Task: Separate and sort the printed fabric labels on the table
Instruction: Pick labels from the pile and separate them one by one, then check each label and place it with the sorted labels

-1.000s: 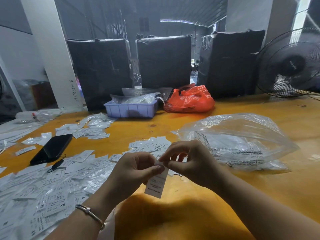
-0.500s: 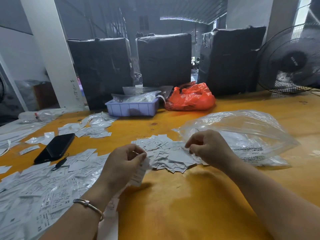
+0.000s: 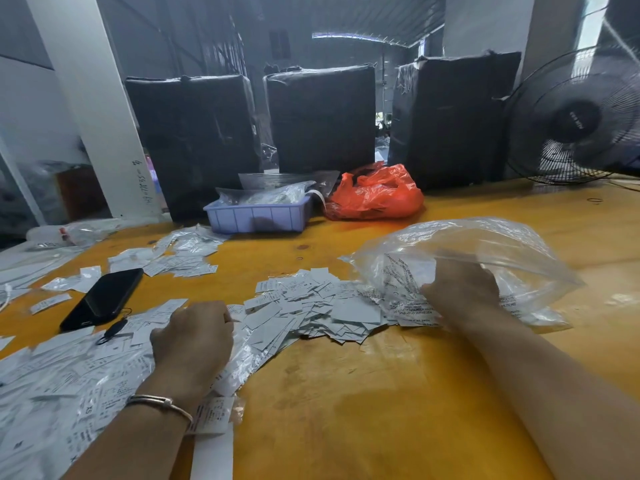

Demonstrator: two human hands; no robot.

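Head view: left hand (image 3: 194, 337) curled atop white printed fabric labels (image 3: 311, 306); right hand (image 3: 460, 289) in clear plastic bag (image 3: 485, 251), grip can't tell.

Left hand (image 3: 192, 336) on labels (image 3: 304, 306), right hand (image 3: 460, 289) in clear bag (image 3: 485, 244)

Dim warehouse hall, white pillar (image 3: 100, 109), black-wrapped bales (image 3: 320, 116), fan (image 3: 575, 119), orange table (image 3: 381, 393).
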